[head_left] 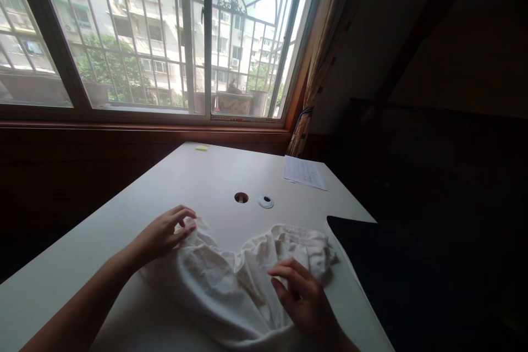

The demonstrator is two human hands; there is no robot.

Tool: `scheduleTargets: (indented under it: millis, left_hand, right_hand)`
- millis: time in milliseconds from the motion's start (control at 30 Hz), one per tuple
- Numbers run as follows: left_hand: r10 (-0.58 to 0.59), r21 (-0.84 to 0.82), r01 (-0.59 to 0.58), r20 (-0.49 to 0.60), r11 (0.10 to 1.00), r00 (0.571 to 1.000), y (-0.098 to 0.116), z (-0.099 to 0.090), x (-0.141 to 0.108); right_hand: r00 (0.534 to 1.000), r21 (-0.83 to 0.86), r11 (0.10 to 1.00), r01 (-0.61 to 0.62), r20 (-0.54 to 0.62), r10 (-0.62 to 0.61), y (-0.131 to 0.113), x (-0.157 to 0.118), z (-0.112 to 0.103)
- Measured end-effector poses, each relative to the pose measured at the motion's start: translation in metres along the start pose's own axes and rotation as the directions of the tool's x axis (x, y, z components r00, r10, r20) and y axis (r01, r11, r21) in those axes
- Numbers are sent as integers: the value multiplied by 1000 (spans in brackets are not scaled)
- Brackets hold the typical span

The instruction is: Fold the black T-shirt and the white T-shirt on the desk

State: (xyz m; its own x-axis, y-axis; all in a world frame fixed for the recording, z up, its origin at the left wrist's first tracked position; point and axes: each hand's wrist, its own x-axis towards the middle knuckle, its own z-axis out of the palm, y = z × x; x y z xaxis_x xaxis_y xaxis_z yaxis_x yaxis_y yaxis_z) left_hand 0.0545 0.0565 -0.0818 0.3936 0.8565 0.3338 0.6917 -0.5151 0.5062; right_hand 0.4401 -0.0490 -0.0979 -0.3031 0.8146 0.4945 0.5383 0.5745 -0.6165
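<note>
A crumpled white garment (214, 280) lies bunched on the desk in front of me, its folds dipping between two raised ends. The right end has a gathered, pleated edge; its exact kind I cannot make out. At the upper left end, my left hand (175, 228) has thumb and fingers curled closed on the fabric. Over the right part hovers my right hand (299, 291), its fingers bent and the thumb apart from the forefinger, with no cloth visible between them.
The white desk (165, 181) has a round cable hole (241, 197) with its cover ring (266, 202) beside it. Printed sheets (305, 172) and a yellow sticky note (202, 147) lie at the far edge. A dark flat object (363, 253) borders the right side. Behind stands a barred window (140, 38).
</note>
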Motion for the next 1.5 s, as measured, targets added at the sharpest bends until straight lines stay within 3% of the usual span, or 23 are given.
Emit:
scheduleTargets:
  millis: [100, 300, 400, 500, 567, 667, 733, 800, 933, 1033, 1133, 1233, 1333, 1400, 1500]
  left_hand:
    - [-3, 98, -6, 88, 995, 996, -5, 10, -2]
    - [-52, 45, 46, 150, 998, 987, -4, 10, -2]
    - [-37, 44, 33, 81, 998, 996, -3, 7, 1]
    - [-1, 22, 4, -132, 1000, 991, -2, 0, 4]
    - [22, 16, -17, -394, 1000, 919, 1, -8, 4]
    - [5, 3, -4, -743, 1000, 669, 12, -24, 3]
    - [-65, -73, 8, -829, 997, 555, 20, -33, 2]
    - [-184, -211, 7, -831, 977, 524, 24, -39, 1]
    - [-441, -437, 142, -724, 888, 530, 21, -43, -1]
    - [-529, -414, 331, -702, 848, 478, 15, -47, -3]
    - [-513, -348, 410, -749, 843, 420, 11, -52, -6]
    - [-502, -361, 367, -747, 857, 437, 6, -55, -7]
    - [-548, -424, 347, -647, 837, 531, -5, -55, -6]
    - [-529, -347, 401, -611, 848, 589, -14, -53, -5]
    - [-256, 12, 359, -680, 933, 687, -25, -47, -3]
  right_hand:
    - [994, -100, 989, -107, -43, 103, 2, 2, 1]
    - [974, -179, 966, -186, 94, 205, 9, 2, 2]
    - [979, -160, 973, -165, 96, 182, 10, 3, 3]
    - [993, -143, 983, -116, -35, 112, 10, 5, -2]
    - [975, -162, 983, -87, -217, 50, 10, 4, -8]
    - [883, -185, 978, -92, -470, -6, 12, 1, -18]
    - [825, -144, 986, -82, -565, -14, 12, -1, -22]
    - [803, -87, 996, -33, -596, -26, 8, -2, -23]
    - [835, 26, 995, 93, -546, -63, -5, -2, -20]
    - [844, 128, 982, 136, -534, -47, -11, -2, -19]
    - [859, 174, 981, 84, -512, 17, -7, -2, -22]
    - [870, 195, 980, 40, -489, 62, 1, -2, -25]
    - [925, 109, 993, 38, -381, 6, 3, -1, -23]
    - [972, 8, 997, 80, -221, -76, 0, 1, -19]
    - [982, -78, 980, 184, 61, -179, -5, 4, -8]
